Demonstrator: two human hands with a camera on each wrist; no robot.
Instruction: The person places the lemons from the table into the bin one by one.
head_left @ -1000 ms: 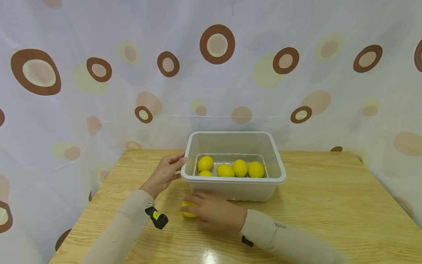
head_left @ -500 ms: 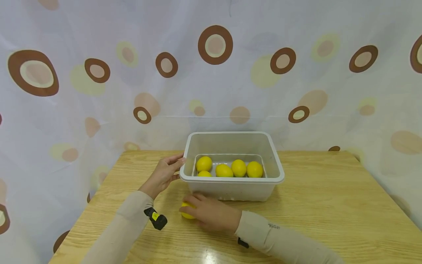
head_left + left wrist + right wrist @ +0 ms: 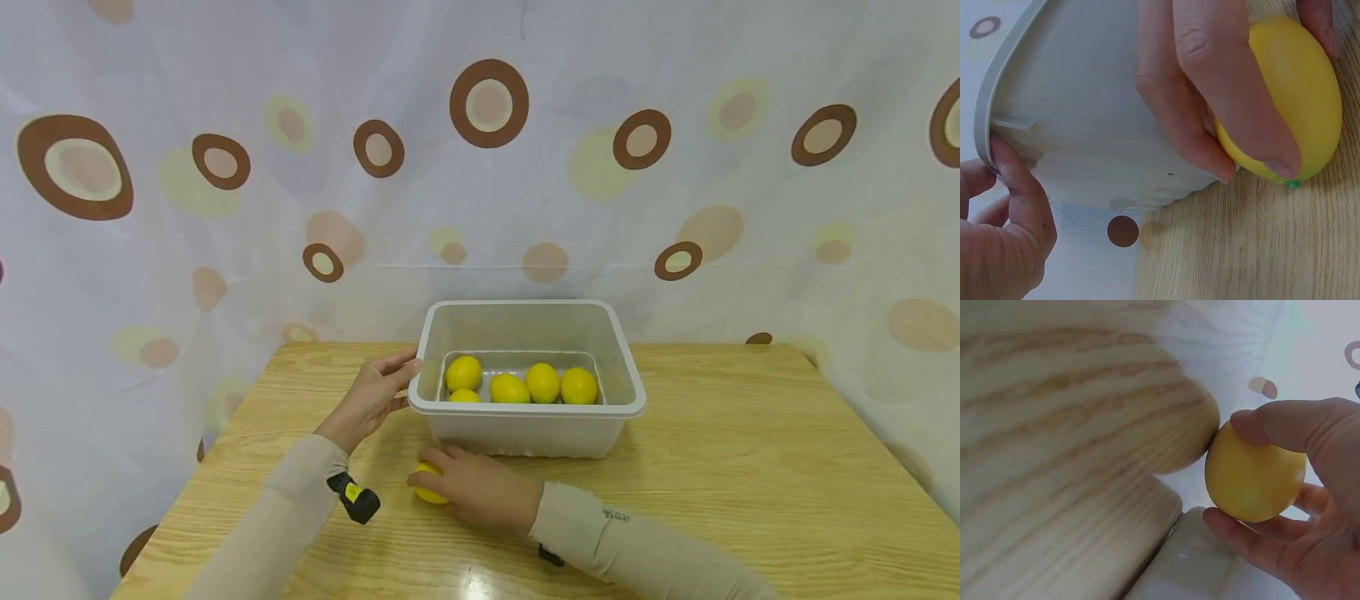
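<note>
My left hand (image 3: 371,396) pinches the left rim of a light grey plastic tub (image 3: 525,433), thumb and fingertips at the lip. In front of the tub, my right hand (image 3: 483,490) grips a yellow lemon (image 3: 430,485) from above, close over the table. The left wrist view shows fingers curled over this lemon (image 3: 1300,94), its small green tip pointing down in that picture. Seen from the right wrist, the thumb lies on one side of the lemon (image 3: 1254,475) and the fingers on the other. Several more lemons (image 3: 543,382) lie on the tub's floor, one partly hidden by the front rim.
The tub stands towards the back of a wooden table (image 3: 720,467). Behind it hangs a pale curtain (image 3: 420,217) with brown and beige oval spots. Black camera straps (image 3: 356,498) sit on the sleeved wrists.
The right hand and its lemon have shifted slightly towards the near side of the table. The left hand keeps its place on the tub, and the lemons inside look unchanged.
</note>
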